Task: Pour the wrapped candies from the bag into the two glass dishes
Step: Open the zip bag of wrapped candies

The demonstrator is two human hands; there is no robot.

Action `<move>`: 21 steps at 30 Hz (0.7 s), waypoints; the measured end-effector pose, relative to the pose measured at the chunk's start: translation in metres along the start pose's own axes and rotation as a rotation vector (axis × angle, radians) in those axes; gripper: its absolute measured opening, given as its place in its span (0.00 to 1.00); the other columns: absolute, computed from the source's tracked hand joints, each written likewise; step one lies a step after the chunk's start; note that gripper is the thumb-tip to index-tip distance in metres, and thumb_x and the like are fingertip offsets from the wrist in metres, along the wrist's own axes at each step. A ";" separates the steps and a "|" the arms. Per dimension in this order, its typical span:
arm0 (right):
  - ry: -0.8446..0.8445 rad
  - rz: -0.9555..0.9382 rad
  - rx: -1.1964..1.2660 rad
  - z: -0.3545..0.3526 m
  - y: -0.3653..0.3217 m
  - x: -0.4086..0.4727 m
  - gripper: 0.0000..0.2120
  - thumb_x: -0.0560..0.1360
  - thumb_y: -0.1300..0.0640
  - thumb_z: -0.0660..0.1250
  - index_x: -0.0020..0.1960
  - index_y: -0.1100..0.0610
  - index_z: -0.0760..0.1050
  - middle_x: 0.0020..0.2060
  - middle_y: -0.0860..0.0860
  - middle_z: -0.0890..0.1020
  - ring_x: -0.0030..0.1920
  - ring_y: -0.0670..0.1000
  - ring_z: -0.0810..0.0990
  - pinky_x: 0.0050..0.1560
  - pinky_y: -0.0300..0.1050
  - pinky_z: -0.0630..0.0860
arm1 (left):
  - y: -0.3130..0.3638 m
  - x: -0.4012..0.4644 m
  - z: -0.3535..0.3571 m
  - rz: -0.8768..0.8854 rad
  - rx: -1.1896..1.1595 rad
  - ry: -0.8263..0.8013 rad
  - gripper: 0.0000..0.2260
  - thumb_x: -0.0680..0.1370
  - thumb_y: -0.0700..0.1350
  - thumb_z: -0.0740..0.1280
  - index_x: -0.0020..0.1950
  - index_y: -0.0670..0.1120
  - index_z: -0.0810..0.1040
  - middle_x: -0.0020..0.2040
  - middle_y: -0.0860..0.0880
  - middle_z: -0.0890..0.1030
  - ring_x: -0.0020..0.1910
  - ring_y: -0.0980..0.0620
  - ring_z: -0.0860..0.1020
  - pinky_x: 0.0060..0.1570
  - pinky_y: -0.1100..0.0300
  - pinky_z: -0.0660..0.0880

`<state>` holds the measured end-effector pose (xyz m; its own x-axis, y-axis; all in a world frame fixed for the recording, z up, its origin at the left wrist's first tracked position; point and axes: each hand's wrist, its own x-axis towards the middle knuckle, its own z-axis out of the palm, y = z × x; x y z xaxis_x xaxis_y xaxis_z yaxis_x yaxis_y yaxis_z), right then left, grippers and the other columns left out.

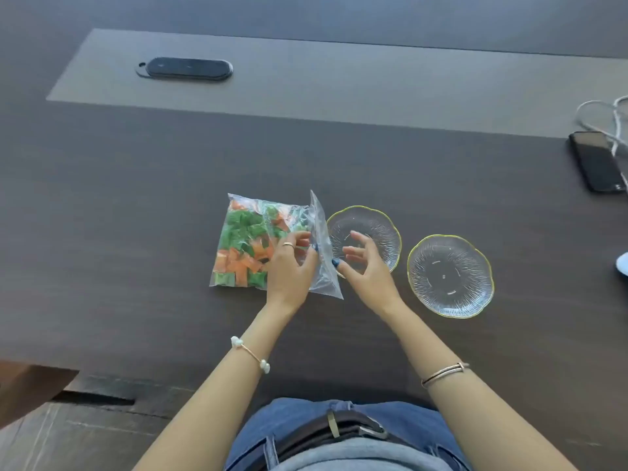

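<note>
A clear zip bag (253,232) full of green and orange wrapped candies (243,258) lies flat on the dark table. Its zip end stands up on the right side. My left hand (292,266) pinches the bag's zip edge from the left. My right hand (363,266) pinches the same edge near the blue slider from the right, its other fingers spread. Two empty glass dishes with gold rims sit to the right: the nearer dish (377,222) is partly behind my right hand, the other dish (450,275) lies further right.
A black phone (596,161) with white cables (608,113) lies at the right edge. A black oval panel (187,68) sits in the table's lighter centre strip (339,76). A pale object (623,263) peeks in at the far right.
</note>
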<state>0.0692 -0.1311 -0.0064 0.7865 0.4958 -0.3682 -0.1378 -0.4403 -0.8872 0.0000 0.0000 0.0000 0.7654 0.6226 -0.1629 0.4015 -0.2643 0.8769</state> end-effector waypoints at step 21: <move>0.108 0.013 -0.193 0.039 -0.018 0.041 0.16 0.71 0.51 0.69 0.56 0.46 0.70 0.38 0.44 0.81 0.42 0.42 0.80 0.38 0.32 0.72 | -0.021 0.063 0.001 -0.130 -0.191 -0.327 0.04 0.77 0.43 0.66 0.43 0.48 0.78 0.35 0.55 0.80 0.33 0.65 0.76 0.36 0.70 0.72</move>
<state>0.0802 -0.0737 -0.0166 0.8468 0.4105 -0.3384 -0.0391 -0.5863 -0.8091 0.0401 0.0439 -0.0291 0.8465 0.3660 -0.3865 0.4284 -0.0374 0.9028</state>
